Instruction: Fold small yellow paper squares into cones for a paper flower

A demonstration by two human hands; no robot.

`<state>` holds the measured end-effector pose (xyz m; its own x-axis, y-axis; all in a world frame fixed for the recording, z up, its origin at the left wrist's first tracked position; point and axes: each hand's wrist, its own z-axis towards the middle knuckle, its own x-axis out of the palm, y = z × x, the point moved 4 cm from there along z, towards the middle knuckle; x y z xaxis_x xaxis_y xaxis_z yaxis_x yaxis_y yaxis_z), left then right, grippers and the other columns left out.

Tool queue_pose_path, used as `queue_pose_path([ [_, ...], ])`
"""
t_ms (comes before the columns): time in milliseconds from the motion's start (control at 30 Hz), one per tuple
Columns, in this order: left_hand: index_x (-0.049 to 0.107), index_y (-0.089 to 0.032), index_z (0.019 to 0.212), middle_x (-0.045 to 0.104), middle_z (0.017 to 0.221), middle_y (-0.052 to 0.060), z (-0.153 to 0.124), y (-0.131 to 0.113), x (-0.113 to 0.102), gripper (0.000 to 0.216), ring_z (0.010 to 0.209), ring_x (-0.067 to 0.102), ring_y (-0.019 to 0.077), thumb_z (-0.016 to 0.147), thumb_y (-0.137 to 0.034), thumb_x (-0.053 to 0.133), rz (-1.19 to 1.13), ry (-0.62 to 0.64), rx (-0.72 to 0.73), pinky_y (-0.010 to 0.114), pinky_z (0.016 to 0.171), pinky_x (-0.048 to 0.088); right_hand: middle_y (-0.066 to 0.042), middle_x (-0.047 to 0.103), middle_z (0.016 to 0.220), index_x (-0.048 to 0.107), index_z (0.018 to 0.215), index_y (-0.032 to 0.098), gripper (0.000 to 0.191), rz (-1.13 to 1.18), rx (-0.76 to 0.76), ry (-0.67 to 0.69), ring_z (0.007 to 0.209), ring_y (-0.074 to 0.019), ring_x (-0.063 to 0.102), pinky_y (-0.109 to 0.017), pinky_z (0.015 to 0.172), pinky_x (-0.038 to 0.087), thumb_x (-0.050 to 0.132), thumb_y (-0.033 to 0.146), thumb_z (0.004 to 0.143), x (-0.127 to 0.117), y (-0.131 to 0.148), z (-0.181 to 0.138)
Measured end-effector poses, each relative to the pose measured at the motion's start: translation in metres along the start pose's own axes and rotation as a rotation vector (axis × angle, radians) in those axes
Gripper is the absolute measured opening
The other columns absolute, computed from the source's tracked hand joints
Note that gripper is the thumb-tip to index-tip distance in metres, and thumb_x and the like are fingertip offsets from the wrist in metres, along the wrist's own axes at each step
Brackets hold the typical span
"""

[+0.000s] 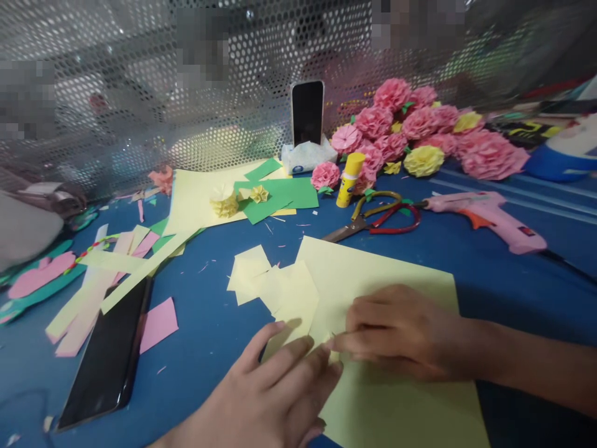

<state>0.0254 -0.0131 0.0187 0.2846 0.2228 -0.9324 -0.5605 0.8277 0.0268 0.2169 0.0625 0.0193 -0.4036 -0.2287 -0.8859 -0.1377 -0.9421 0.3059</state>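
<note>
A large pale yellow paper sheet (373, 280) lies on the blue table (205, 336) in front of me. Both hands work at its left edge, where a small yellow piece (293, 305) is being folded. My left hand (275, 398) lies with fingers stretched flat on the paper. My right hand (401, 330) is curled, its fingertips pinching the yellow paper fold beside the left fingers. Several cut yellow squares (249, 270) lie just beyond the hands.
A black phone (109, 354) lies at the left among pink and yellow strips (93, 292). Scissors (373, 221), a glue stick (349, 180) and a pink glue gun (489, 218) lie behind. Pink and yellow paper flowers (420, 134) pile against the perforated screen, beside a propped phone (307, 112).
</note>
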Motion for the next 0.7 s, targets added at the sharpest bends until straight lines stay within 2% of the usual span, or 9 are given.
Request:
queue_pose_path([
  [133, 0.062, -0.019, 0.132, 0.069, 0.124, -0.001, 0.000, 0.001, 0.001, 0.038, 0.117, 0.055, 0.0155, 0.102, -0.038, 0.052, -0.006, 0.002, 0.003, 0.038, 0.126, 0.001, -0.003, 0.064, 0.086, 0.066, 0.113, 0.017, 0.035, -0.049, -0.030, 0.030, 0.070, -0.0136, 0.054, -0.030, 0.060, 0.032, 0.032, 0.027, 0.110, -0.001, 0.004, 0.004],
  [333, 0.064, -0.018, 0.129, 0.070, 0.124, -0.001, -0.001, 0.002, 0.002, 0.037, 0.116, 0.056, 0.0149, 0.101, -0.039, 0.054, -0.017, -0.029, -0.005, 0.038, 0.126, 0.004, -0.005, 0.063, 0.079, 0.066, 0.106, 0.012, 0.042, -0.129, -0.091, 0.070, 0.063, -0.0165, 0.048, -0.033, 0.059, 0.036, 0.024, 0.015, 0.107, -0.002, 0.012, 0.007],
  [567, 0.063, -0.016, 0.130, 0.070, 0.122, 0.000, 0.002, 0.002, 0.001, 0.036, 0.117, 0.055, 0.0151, 0.102, -0.036, 0.052, -0.030, -0.031, -0.009, 0.038, 0.126, 0.003, -0.005, 0.061, 0.075, 0.067, 0.093, 0.012, 0.041, -0.120, -0.057, 0.072, 0.063, -0.0182, 0.047, -0.034, 0.059, 0.038, 0.028, 0.010, 0.103, 0.000, 0.018, 0.007],
  [700, 0.062, -0.015, 0.131, 0.070, 0.123, 0.000, 0.001, 0.002, 0.002, 0.038, 0.117, 0.055, 0.0159, 0.101, -0.037, 0.054, -0.034, -0.028, -0.015, 0.040, 0.126, 0.002, -0.005, 0.061, 0.076, 0.068, 0.094, 0.012, 0.038, -0.128, -0.023, 0.091, 0.062, -0.0175, 0.047, -0.033, 0.058, 0.037, 0.030, 0.007, 0.102, 0.002, 0.020, 0.005],
])
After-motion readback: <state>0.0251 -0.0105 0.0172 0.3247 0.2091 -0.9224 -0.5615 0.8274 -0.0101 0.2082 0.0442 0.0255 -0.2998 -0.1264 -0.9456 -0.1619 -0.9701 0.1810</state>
